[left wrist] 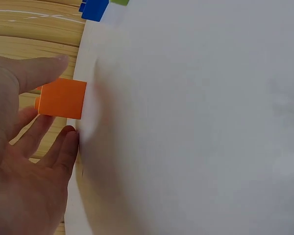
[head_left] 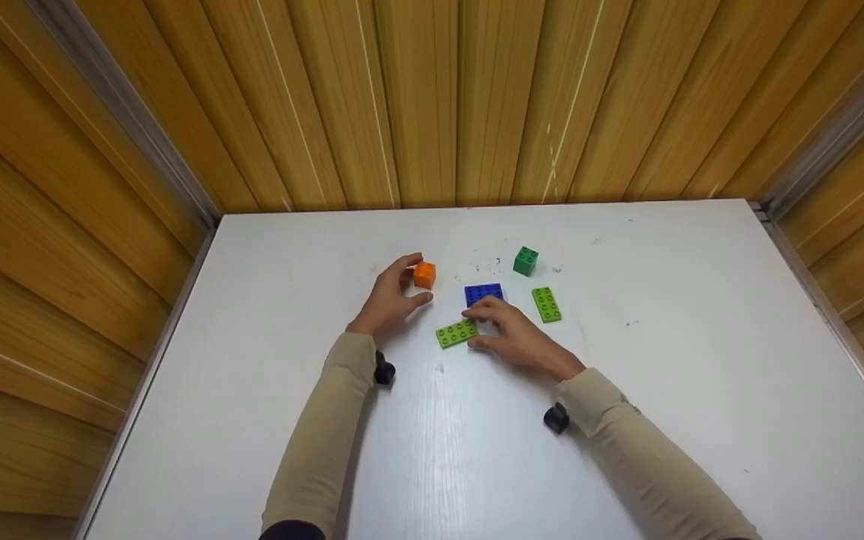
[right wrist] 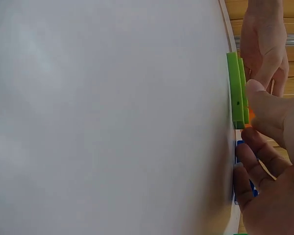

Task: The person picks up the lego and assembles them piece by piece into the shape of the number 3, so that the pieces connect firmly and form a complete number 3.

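Two bare hands work near the middle of the head view, over a white table (head_left: 192, 450). The left hand (head_left: 389, 298), fingers loosely spread, curves about an orange block (head_left: 424, 275) left of centre without closing on it, the thumb apart from the block. The right hand (head_left: 516, 337), just below and right of centre, has thumb and fingers about the right end of a light green brick (head_left: 453, 334); whether it grips cannot be told. A blue brick (head_left: 483, 291) lies just above that hand, a second light green brick (head_left: 547, 304) to the right, and a dark green block (head_left: 525, 261) higher up.
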{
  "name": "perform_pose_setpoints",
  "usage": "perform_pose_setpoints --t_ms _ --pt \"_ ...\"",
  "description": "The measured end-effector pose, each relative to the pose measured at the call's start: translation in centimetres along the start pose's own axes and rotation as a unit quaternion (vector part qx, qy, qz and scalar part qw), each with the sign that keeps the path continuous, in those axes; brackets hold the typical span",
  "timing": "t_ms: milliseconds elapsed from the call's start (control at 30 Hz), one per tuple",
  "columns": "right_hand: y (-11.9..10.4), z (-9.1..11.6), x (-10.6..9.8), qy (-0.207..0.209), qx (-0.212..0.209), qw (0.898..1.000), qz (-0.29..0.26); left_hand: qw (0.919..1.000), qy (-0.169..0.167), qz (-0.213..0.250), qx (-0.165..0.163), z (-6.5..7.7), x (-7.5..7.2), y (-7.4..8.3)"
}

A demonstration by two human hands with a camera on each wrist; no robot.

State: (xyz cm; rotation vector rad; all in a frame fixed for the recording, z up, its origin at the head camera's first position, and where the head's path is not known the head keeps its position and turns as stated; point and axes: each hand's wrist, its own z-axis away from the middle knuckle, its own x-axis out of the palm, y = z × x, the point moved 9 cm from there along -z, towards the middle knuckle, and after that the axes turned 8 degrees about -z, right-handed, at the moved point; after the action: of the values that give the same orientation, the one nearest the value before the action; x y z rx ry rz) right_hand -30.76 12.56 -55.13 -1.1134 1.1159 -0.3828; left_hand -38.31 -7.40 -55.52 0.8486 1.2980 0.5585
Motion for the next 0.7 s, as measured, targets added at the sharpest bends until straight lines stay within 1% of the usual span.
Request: perform_pose_setpoints --t_ms 100,300,533,700 --pt "-0.16 -0.04 0.18 0.003 -0.002 1.000 0.006 1.0000 -0.004 0.000 -0.002 -0.19 0.23 -0.03" --pt "0.09 -0.13 0.42 0.009 0.018 1.000 0.003 0.9999 0.002 0.006 -0.014 -0.48 0.35 -0.46" --pt "0.36 -0.07 0.35 0.018 0.033 0.999 0.006 1.0000 0.007 0.005 -0.002 -0.48 0.36 -0.40" --pt "0.25 -0.20 0.36 0.017 0.043 0.999 0.022 0.9996 0.007 0.012 -0.026 -0.11 0.34 -0.52"
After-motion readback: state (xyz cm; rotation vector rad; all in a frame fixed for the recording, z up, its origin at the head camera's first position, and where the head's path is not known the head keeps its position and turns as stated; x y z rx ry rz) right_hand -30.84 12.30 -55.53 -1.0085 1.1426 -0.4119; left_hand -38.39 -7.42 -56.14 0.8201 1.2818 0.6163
